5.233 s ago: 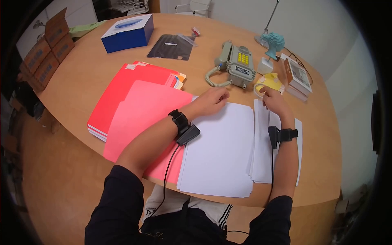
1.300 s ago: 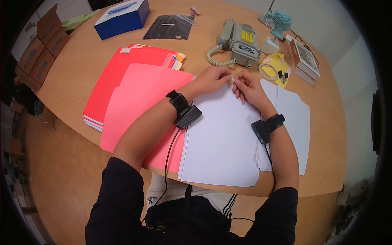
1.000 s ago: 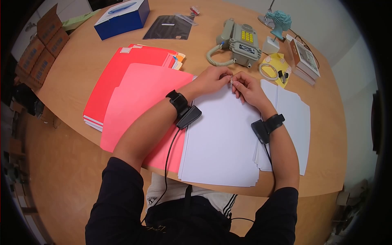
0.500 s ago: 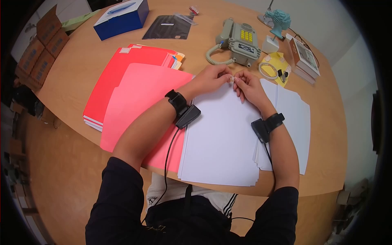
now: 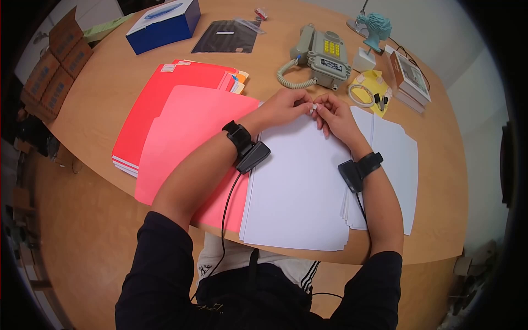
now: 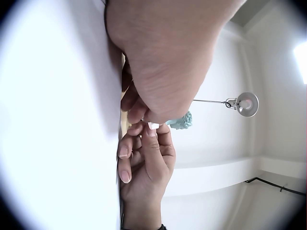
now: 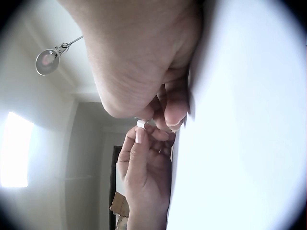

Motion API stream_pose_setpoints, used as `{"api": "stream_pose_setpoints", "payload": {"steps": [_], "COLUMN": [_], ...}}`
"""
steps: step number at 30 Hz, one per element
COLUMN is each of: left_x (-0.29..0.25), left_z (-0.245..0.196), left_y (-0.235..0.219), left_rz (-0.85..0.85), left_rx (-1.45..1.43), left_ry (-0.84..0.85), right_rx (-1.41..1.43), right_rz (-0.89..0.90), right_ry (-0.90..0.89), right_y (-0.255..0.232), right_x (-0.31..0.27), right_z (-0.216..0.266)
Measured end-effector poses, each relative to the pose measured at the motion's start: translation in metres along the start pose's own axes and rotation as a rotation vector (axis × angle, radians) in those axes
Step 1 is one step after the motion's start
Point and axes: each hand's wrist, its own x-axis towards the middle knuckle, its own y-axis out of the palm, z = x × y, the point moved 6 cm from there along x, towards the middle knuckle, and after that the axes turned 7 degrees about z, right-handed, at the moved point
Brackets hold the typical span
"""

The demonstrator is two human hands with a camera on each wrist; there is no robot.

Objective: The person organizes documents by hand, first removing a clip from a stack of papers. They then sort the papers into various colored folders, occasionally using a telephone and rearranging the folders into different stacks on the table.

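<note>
A small white piece (image 5: pixel 313 107) is pinched between the fingertips of both hands over the top edge of a stack of white paper (image 5: pixel 297 187). My left hand (image 5: pixel 283 107) comes from the left, thumb and index finger on the piece. From the right, my right hand (image 5: pixel 336 118) pinches it too, its other fingers loosely curled. In the left wrist view the white piece (image 6: pixel 153 125) shows at the right thumb tip (image 6: pixel 152 136). The right wrist view shows the piece (image 7: pixel 141 123) by the left thumb; its exact shape is partly hidden by fingers.
Left of the paper lie a pink folder (image 5: pixel 192 126) and red folders (image 5: pixel 159 99). Behind stand a telephone (image 5: pixel 327 63), a blue box (image 5: pixel 165 27) and a teal bust (image 5: pixel 375 32). Right are a yellow sheet (image 5: pixel 374 82), books (image 5: pixel 410 82) and more paper (image 5: pixel 393 159).
My right hand has moved left from beside the yellow sheet to meet my left hand at the small piece. Over the last second, only the fingertips and the piece shifted slightly.
</note>
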Motion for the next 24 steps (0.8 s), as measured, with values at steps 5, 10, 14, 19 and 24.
{"api": "stream_pose_setpoints", "payload": {"steps": [5, 10, 14, 19, 24], "left_x": [-0.0011, -0.0017, -0.0023, -0.0013, -0.0015], "left_z": [-0.0036, -0.0065, -0.0079, -0.0070, -0.0076], "left_y": [-0.0004, -0.0008, -0.0017, -0.0017, -0.0008], "left_rz": [0.005, 0.006, -0.001, -0.006, 0.017], "left_rx": [0.003, 0.031, 0.048, 0.093, 0.108], "left_ry": [-0.002, -0.002, -0.018, -0.022, -0.031], "right_rx": [-0.010, -0.002, -0.011, -0.010, 0.004], "right_rz": [0.011, 0.004, 0.005, 0.009, 0.010], "right_ry": [-0.001, 0.012, 0.016, 0.023, 0.020], "right_y": [0.0017, 0.0025, 0.0036, 0.0036, 0.0028], "right_x": [-0.0003, -0.0006, -0.0007, -0.0002, 0.0009], "right_z": [0.0023, 0.0031, 0.0047, 0.0041, 0.0012]}}
